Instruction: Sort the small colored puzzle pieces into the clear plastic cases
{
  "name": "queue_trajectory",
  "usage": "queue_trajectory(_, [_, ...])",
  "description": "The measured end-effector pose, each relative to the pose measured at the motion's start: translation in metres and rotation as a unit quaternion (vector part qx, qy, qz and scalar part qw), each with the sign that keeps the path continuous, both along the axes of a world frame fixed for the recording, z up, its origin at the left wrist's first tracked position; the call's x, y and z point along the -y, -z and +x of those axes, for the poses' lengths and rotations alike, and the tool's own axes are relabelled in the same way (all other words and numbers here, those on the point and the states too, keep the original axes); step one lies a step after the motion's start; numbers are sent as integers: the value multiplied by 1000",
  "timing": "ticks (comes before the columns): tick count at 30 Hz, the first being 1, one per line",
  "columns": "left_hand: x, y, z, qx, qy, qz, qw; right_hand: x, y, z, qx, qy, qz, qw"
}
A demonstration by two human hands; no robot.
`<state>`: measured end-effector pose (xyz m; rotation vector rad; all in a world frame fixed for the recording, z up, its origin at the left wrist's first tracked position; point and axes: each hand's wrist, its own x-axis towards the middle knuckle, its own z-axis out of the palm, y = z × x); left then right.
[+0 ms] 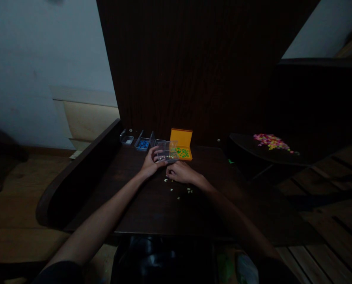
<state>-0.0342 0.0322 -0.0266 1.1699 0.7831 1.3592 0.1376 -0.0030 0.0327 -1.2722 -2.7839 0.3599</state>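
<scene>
Lying pale pieces (171, 189): scattered on the dark surface (146, 213), nearest you.
Your right hand (180, 172): fingers curled down just beyond most of them; whether its grip holds a piece, I cannot tell.
Your left hand (150, 161): grip closed on the clear box (171, 156), other pale pieces inside.
Orange box (181, 137): open behind your hands, holding green pieces (183, 152).
Blue pieces (142, 144): in an open container (138, 148), farther left.
Multicoloured pile (272, 142): well off to your right.

Homelike place with wooden floor (25, 209)
</scene>
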Motion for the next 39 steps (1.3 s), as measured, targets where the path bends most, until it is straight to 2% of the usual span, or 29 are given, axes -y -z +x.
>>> queue_trajectory(18, [2,0,0,5,17,2,1000,-1,6,4,-8,-41,-35,999])
queue_trajectory(31, [2,-2,2,11,18,-6,1000,3,1,-4,29,-16,-41,999])
queue_trajectory(39, [3,-1,1,9,26,8,1000,9,2,-5,102,-6,-18,995])
